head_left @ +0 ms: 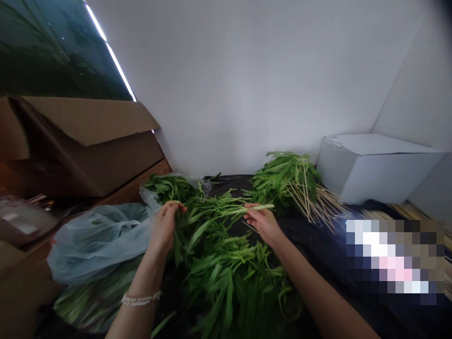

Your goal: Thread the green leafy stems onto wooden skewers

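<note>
Long-leaved greens, which look like water spinach (226, 278), lie in a heap on dark plastic between my arms. My right hand (263, 223) is closed in a pinch on a pale green stem (265, 206) of one stalk, whose leafy part stretches left over the heap. On the left, my left hand (168, 216) is pinched around a short bit of pale green stem (173, 202), with leaves hanging just below its fingers. Behind my right hand lies a pile of leafy stalks (282, 176) with thin bare stems (318, 200) pointing right.
A clear plastic bag (102, 240) lies left of my left arm, with more greens at its far end. An open cardboard box (88, 141) stands at the far left. A white box (377, 165) is at the right, against the white wall (247, 84).
</note>
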A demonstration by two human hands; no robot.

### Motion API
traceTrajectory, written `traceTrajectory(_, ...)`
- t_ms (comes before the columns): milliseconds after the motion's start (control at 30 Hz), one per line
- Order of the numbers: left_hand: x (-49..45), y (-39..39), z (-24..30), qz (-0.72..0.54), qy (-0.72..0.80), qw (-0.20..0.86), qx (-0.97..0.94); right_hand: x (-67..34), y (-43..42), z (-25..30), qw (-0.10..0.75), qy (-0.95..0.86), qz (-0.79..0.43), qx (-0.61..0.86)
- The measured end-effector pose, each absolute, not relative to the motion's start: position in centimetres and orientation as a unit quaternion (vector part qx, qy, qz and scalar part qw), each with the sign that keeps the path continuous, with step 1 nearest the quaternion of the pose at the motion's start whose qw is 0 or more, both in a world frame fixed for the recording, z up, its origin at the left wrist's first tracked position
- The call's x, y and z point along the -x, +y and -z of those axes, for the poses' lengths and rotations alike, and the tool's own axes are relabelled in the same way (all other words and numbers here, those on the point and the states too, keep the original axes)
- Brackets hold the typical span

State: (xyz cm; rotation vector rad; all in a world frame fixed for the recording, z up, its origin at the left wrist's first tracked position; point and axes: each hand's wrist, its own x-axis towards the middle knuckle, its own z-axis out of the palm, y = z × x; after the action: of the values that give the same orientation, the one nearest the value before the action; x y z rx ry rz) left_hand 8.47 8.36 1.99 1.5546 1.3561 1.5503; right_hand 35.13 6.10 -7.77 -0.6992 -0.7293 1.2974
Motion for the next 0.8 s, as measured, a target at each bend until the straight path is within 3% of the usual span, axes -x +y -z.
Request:
traceTrajectory(167,-11.3,5.9,-3.8,-0.504,0.488,0.221,-0.678,-34.4,5.9,7.9,0.680,-0.313,-0.570,0.338)
traceTrajectory(467,-15.1,6.6,-2.2,-0.221,0.393,0.036,-0.892,-33.7,5.6,7.3,0.669,-0.348,-0.541,0.372)
traceTrajectory(800,-15.0,6.8,-0.1,-0.188,0.410,0.036,-0.892,-33.5,5.5,7.1,0.639,-0.359,-0.534,0.421)
